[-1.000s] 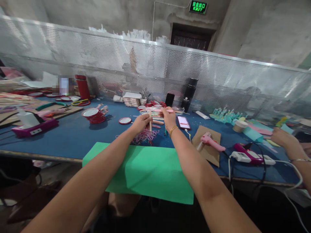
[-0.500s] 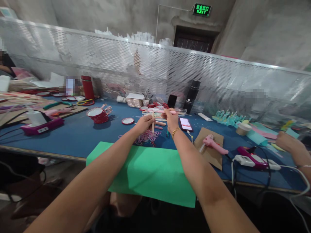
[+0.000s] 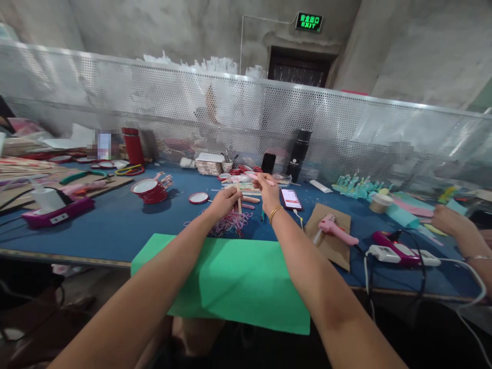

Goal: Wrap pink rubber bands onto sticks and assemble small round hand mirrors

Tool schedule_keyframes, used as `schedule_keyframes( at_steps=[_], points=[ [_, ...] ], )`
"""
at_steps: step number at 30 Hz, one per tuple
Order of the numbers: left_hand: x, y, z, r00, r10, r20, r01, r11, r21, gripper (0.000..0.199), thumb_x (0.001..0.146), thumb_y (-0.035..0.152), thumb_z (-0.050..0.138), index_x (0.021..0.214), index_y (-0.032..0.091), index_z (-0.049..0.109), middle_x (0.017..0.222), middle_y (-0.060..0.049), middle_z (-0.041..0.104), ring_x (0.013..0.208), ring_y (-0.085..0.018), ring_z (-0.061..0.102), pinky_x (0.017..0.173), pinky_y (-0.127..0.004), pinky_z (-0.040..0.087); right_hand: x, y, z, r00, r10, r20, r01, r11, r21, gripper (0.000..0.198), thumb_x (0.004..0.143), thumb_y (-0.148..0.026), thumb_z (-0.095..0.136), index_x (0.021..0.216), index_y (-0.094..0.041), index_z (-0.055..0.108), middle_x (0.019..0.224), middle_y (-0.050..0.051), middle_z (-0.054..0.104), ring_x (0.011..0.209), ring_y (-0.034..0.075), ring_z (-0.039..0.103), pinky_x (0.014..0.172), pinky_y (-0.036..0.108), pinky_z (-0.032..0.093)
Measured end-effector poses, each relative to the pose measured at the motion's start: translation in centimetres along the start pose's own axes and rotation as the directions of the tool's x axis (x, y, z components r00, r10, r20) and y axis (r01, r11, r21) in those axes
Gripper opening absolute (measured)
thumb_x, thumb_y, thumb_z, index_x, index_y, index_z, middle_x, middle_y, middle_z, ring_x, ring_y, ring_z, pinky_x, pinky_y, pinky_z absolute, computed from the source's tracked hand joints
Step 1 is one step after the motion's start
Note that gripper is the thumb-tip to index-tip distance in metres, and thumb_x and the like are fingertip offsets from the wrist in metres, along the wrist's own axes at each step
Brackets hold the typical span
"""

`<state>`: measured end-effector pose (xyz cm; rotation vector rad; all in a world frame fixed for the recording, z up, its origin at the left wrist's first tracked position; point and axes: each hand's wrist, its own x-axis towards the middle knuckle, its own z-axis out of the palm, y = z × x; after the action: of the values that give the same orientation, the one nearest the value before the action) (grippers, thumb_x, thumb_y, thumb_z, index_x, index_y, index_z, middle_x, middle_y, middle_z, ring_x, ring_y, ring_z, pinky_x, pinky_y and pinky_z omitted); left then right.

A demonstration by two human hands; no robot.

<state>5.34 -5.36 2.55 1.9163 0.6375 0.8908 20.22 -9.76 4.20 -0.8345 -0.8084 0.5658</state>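
My left hand (image 3: 226, 201) is closed on a pale wooden stick (image 3: 239, 200), which it holds upright. My right hand (image 3: 266, 188), with a gold bracelet at the wrist, grips a slim pink pen-like stick (image 3: 251, 175), tilted across the fingers. The two hands are close together but apart. Beneath them on the blue table lies a tangle of pink and purple cords (image 3: 230, 224). More sticks (image 3: 251, 200) lie just behind the hands. A green sheet (image 3: 234, 287) hangs over the table's front edge under my forearms.
A round red-rimmed disc (image 3: 199, 198) and a stack of similar discs (image 3: 148, 190) are on the left. To the right are a phone (image 3: 291, 199), a pink glue gun (image 3: 338, 230) on cardboard and a purple power strip (image 3: 402, 251). A co-worker's hand (image 3: 448, 221) is at far right.
The view has shifted slightly. Both hands keep their hold; the pink stick in my right hand now slants more, its left end higher.
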Motion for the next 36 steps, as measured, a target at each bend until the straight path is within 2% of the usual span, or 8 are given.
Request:
schedule_keyframes(
  at_steps=[3,8,14,20,23,26,31,36],
  points=[
    [-0.1,0.3,-0.1,1.000,0.020,0.017,-0.021,0.999,0.040,0.038,0.081,0.054,0.055,0.070,0.017,0.052,0.057,0.000,0.059,0.048,-0.012,0.053,0.047,-0.023,0.038,-0.6,0.1,0.3,0.994,0.043,0.103,-0.050,0.997,0.059,0.024,0.075,-0.041,0.065,0.087,-0.020,0.063,0.077,-0.001,0.069,0.071,0.012,0.065,0.071,0.027,0.054],
    [-0.1,0.0,-0.2,0.997,0.074,0.029,-0.077,0.993,0.092,0.041,0.084,0.056,0.051,0.071,0.017,0.054,0.056,0.000,0.059,0.049,-0.012,0.052,0.050,-0.023,0.039,-2.0,0.3,0.8,0.950,0.121,0.288,-0.110,0.992,-0.054,0.033,0.063,-0.034,0.075,0.089,-0.023,0.057,0.069,-0.007,0.063,0.063,0.012,0.061,0.060,0.024,0.053],
    [-0.2,-0.3,0.2,0.993,0.111,0.038,-0.116,0.976,0.184,0.040,0.089,0.051,0.046,0.078,0.016,0.061,0.059,0.001,0.059,0.055,-0.012,0.052,0.055,-0.023,0.039,-2.5,0.2,0.8,0.958,0.159,0.237,-0.146,0.987,-0.071,0.042,0.057,-0.027,0.077,0.090,-0.025,0.051,0.066,-0.009,0.062,0.057,0.010,0.059,0.056,0.023,0.051],
    [-0.9,0.5,0.4,0.995,0.098,-0.018,-0.086,0.940,0.331,0.035,0.089,0.043,0.048,0.065,0.017,0.055,0.061,0.000,0.061,0.059,-0.013,0.050,0.058,-0.025,0.034,-2.4,-0.5,0.9,0.960,0.170,0.223,-0.153,0.984,-0.095,0.043,0.056,-0.027,0.080,0.088,-0.024,0.052,0.066,-0.008,0.062,0.057,0.010,0.058,0.054,0.023,0.051],
    [-1.1,1.1,0.4,0.997,0.075,-0.025,-0.058,0.910,0.412,0.031,0.089,0.040,0.049,0.068,0.018,0.056,0.064,0.000,0.062,0.059,-0.013,0.049,0.057,-0.026,0.030,-2.2,-0.8,0.9,0.955,0.193,0.227,-0.172,0.979,-0.108,0.042,0.056,-0.027,0.080,0.087,-0.024,0.053,0.067,-0.008,0.062,0.059,0.011,0.060,0.053,0.023,0.052],
    [-1.2,1.6,0.4,0.998,0.062,-0.028,-0.045,0.906,0.420,0.029,0.089,0.038,0.049,0.069,0.018,0.056,0.065,0.000,0.062,0.059,-0.013,0.049,0.056,-0.026,0.029,-2.1,-1.0,1.0,0.948,0.202,0.247,-0.179,0.977,-0.111,0.040,0.058,-0.028,0.079,0.089,-0.025,0.053,0.069,-0.008,0.062,0.060,0.012,0.060,0.054,0.024,0.053],
    [-0.8,1.6,0.3,0.997,0.058,-0.047,-0.035,0.918,0.396,0.030,0.088,0.039,0.049,0.069,0.017,0.056,0.067,-0.002,0.063,0.061,-0.014,0.051,0.058,-0.026,0.031,-2.0,-1.0,1.3,0.952,0.161,0.259,-0.134,0.984,-0.121,0.035,0.062,-0.028,0.075,0.089,-0.024,0.053,0.067,-0.008,0.061,0.059,0.011,0.059,0.055,0.023,0.051],
    [-0.9,1.7,0.1,0.995,0.101,-0.027,-0.076,0.879,0.472,0.029,0.088,0.039,0.049,0.071,0.018,0.057,0.066,-0.001,0.063,0.060,-0.015,0.049,0.056,-0.025,0.029,-2.1,-0.3,0.9,0.963,0.109,0.247,-0.078,0.988,-0.131,0.033,0.063,-0.029,0.073,0.090,-0.024,0.054,0.068,-0.007,0.062,0.062,0.012,0.060,0.057,0.023,0.051]
  ],
)
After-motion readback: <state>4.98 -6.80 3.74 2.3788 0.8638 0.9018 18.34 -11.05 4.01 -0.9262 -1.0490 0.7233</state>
